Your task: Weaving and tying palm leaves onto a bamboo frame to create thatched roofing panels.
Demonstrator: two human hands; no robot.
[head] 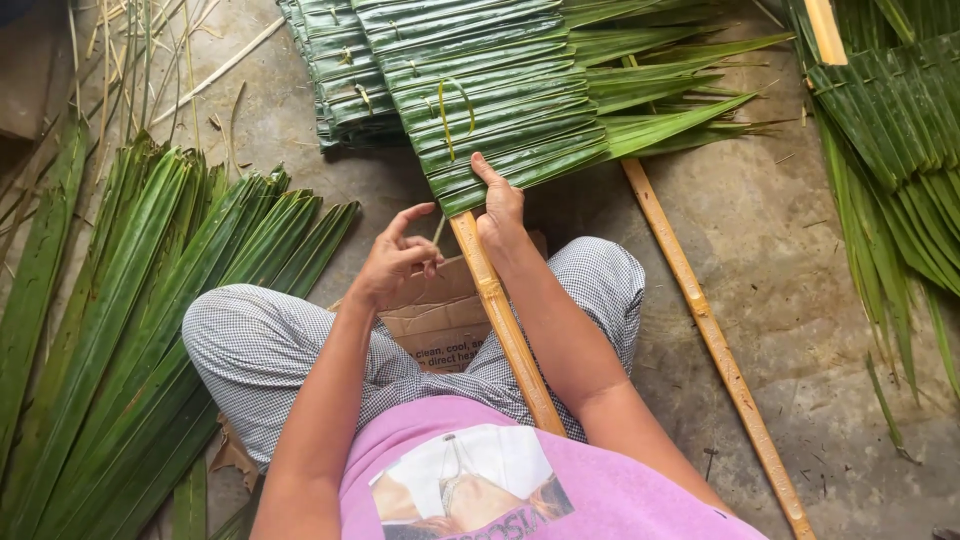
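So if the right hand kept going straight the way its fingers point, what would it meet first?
The right hand already presses the folded green palm-leaf panel on the bamboo stick; further on it would likely only slide over more of that panel.

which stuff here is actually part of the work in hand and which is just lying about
In use:
right hand pressing the folded leaf panel
bamboo stick under that panel
left hand pinching a thin strip

Lying about:
loose palm leaves
second bamboo stick
stacked finished panels
cardboard under the legs

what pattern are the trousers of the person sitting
Small black-and-white check, clearest on the trousers in the head view.
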